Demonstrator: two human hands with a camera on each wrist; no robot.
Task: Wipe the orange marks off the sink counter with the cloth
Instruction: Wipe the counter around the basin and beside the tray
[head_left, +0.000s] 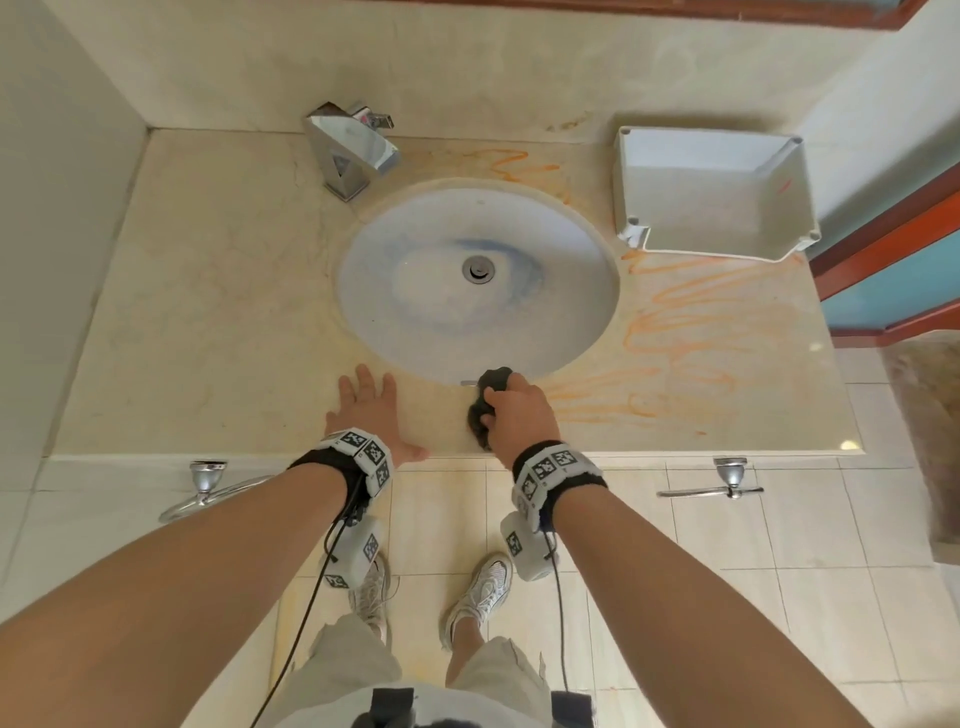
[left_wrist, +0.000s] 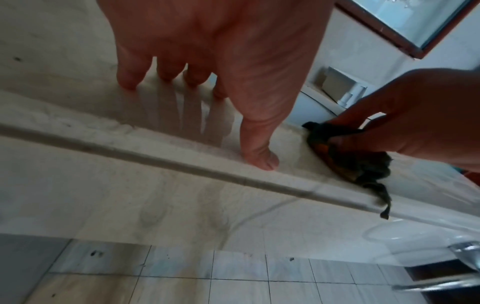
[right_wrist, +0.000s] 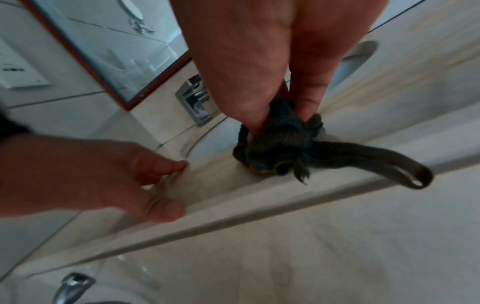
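Observation:
My right hand grips a bunched dark cloth and presses it on the beige counter at the sink's front rim. The cloth shows orange stains on its underside, and a strip of it hangs over the counter's front edge. Orange marks scrawl across the counter right of the basin, with more orange marks behind the basin. My left hand lies flat on the counter with straight fingers, just left of the cloth.
A round white sink basin fills the middle of the counter, with a chrome faucet behind it at the left. A white plastic tray sits at the back right. Chrome towel holders hang below the counter's front edge.

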